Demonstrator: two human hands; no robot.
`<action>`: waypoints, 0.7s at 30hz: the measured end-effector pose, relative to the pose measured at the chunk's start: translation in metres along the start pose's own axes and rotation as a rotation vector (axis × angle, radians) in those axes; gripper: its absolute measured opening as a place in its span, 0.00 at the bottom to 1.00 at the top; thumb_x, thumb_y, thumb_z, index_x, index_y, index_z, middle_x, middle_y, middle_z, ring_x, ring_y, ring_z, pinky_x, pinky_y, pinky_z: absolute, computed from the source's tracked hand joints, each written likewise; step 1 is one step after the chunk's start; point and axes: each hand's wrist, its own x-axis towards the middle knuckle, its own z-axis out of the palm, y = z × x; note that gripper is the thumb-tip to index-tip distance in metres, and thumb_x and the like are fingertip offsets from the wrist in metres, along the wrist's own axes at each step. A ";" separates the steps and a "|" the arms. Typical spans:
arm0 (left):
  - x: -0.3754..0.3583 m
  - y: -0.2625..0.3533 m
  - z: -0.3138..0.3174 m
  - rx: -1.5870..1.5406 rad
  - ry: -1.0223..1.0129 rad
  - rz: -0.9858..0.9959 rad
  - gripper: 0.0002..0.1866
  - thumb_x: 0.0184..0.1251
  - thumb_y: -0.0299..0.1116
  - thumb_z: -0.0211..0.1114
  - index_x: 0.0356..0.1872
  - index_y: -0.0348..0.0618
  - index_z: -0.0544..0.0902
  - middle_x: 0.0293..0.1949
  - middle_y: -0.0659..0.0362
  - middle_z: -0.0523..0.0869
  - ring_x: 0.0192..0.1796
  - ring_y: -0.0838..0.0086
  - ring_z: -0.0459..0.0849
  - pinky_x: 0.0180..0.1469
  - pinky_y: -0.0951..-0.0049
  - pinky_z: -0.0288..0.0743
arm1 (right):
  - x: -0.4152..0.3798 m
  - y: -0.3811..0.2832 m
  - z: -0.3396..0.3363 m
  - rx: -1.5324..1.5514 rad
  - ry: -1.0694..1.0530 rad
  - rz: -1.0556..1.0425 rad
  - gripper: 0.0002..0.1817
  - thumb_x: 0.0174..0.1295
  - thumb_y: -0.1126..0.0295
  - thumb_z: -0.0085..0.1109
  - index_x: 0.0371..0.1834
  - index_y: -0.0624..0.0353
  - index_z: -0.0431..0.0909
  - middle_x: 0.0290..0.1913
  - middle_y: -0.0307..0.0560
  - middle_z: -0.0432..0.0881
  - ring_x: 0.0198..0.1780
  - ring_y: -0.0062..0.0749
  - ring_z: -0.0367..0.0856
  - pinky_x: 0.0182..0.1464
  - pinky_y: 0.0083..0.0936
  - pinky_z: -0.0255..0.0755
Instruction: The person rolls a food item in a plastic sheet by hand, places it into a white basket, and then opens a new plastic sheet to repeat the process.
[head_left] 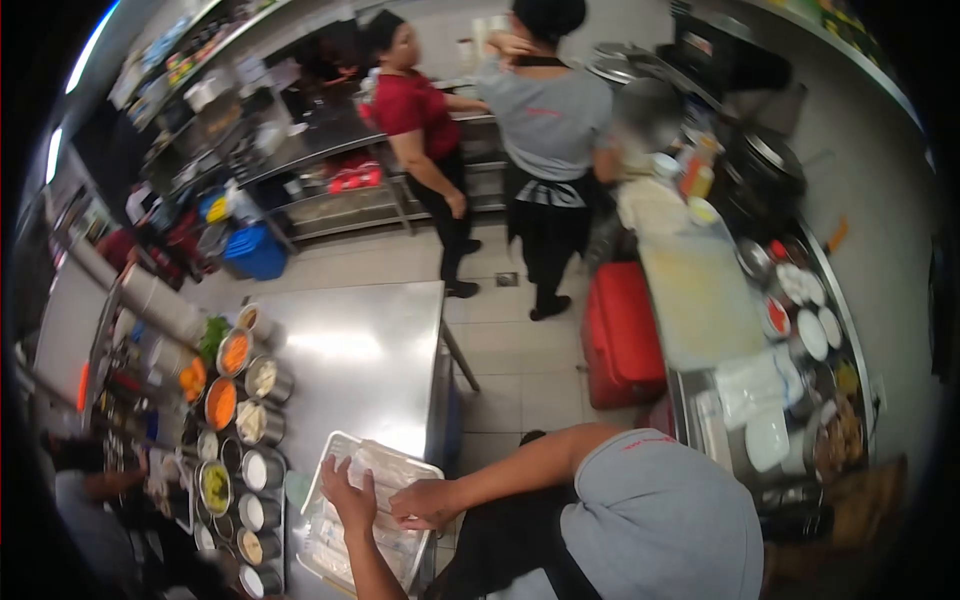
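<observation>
Left hand: the left hand (350, 498) is over the white tray, palm down, fingers apart and spread above the clear-wrapped packets (376, 460); whether the fingertips touch the film cannot be told.
Right hand: the right hand (424, 503) is on the packets just beside the left hand, fingers bent and close together; whether they are clamped on the wrapping cannot be told.
Wrapped packets: pale contents in clear film, lying inside the white tray, partly hidden by both hands.
White tray: the rectangular white tray (320, 476) sits on the steel table at the edge nearest the wearer, slightly askew to it.
Steel table: the steel table (350, 375) shows a bright reflection near its far corner.
Round containers: along the edge opposite the wearer stand metal containers of orange shreds (221, 402), yellow-green pieces (214, 487) and white contents (262, 468), with leafy greens (213, 338) beside them.
Side counter: a pale cutting board (700, 295) lies along its aisle edge, with a plastic bag (757, 385) near one end; a red cooler box (625, 340) stands on the floor below.
Co-workers: one in a red shirt (412, 108) and one in a grey shirt (550, 120) stand beyond the table.
</observation>
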 end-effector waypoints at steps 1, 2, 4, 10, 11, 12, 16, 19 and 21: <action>0.008 0.010 0.000 -0.035 0.031 0.085 0.24 0.64 0.33 0.73 0.62 0.42 0.80 0.75 0.45 0.69 0.81 0.45 0.58 0.79 0.32 0.45 | -0.005 -0.001 -0.007 -0.024 0.063 -0.008 0.06 0.65 0.67 0.66 0.37 0.53 0.78 0.38 0.45 0.77 0.42 0.47 0.82 0.41 0.44 0.76; 0.019 0.004 0.009 -0.059 0.070 0.212 0.24 0.64 0.31 0.74 0.61 0.42 0.80 0.73 0.44 0.72 0.80 0.45 0.62 0.79 0.38 0.50 | -0.012 -0.001 -0.016 -0.051 0.127 -0.017 0.06 0.65 0.68 0.66 0.37 0.54 0.78 0.38 0.45 0.77 0.42 0.47 0.82 0.41 0.44 0.76; 0.036 0.033 0.008 -0.096 0.045 0.249 0.24 0.64 0.28 0.73 0.61 0.40 0.80 0.72 0.44 0.73 0.78 0.45 0.64 0.78 0.46 0.55 | -0.027 -0.008 -0.041 -0.086 0.193 0.057 0.06 0.65 0.68 0.66 0.37 0.54 0.78 0.38 0.45 0.77 0.42 0.47 0.82 0.43 0.43 0.76; 0.079 0.106 0.022 -0.226 -0.055 0.424 0.22 0.66 0.27 0.71 0.60 0.38 0.81 0.74 0.46 0.72 0.80 0.47 0.63 0.78 0.50 0.58 | -0.103 -0.001 -0.104 -0.085 0.599 0.350 0.06 0.65 0.67 0.66 0.35 0.56 0.81 0.38 0.47 0.81 0.41 0.46 0.85 0.43 0.40 0.78; 0.087 0.115 0.029 -0.272 -0.102 0.395 0.21 0.67 0.27 0.71 0.61 0.39 0.81 0.74 0.47 0.71 0.80 0.47 0.62 0.79 0.50 0.57 | -0.120 0.002 -0.113 -0.094 0.654 0.379 0.06 0.65 0.66 0.67 0.36 0.56 0.81 0.38 0.47 0.81 0.41 0.45 0.85 0.43 0.39 0.78; 0.095 0.127 0.037 -0.270 -0.132 0.421 0.21 0.67 0.27 0.71 0.61 0.39 0.81 0.74 0.47 0.71 0.80 0.47 0.62 0.79 0.50 0.57 | -0.138 -0.001 -0.124 -0.097 0.689 0.398 0.06 0.65 0.66 0.67 0.36 0.56 0.81 0.38 0.47 0.81 0.41 0.45 0.85 0.43 0.39 0.78; 0.125 0.184 0.067 -0.234 -0.262 0.558 0.22 0.67 0.28 0.71 0.62 0.41 0.80 0.75 0.48 0.70 0.80 0.49 0.63 0.78 0.53 0.60 | -0.217 -0.009 -0.171 -0.157 0.771 0.719 0.09 0.67 0.63 0.65 0.41 0.56 0.83 0.42 0.47 0.81 0.45 0.46 0.85 0.48 0.38 0.78; 0.139 0.244 0.086 -0.229 -0.381 0.553 0.23 0.69 0.28 0.71 0.64 0.44 0.80 0.76 0.51 0.69 0.78 0.56 0.67 0.67 0.64 0.72 | -0.279 -0.017 -0.208 -0.268 0.990 0.848 0.06 0.65 0.65 0.64 0.37 0.54 0.81 0.41 0.47 0.81 0.45 0.47 0.84 0.47 0.40 0.78; 0.152 0.268 0.112 -0.302 -0.439 0.634 0.23 0.69 0.28 0.71 0.64 0.43 0.80 0.76 0.51 0.69 0.78 0.56 0.68 0.67 0.64 0.72 | -0.335 -0.024 -0.233 -0.404 1.124 0.920 0.06 0.65 0.65 0.63 0.40 0.53 0.81 0.45 0.49 0.80 0.49 0.51 0.82 0.50 0.44 0.78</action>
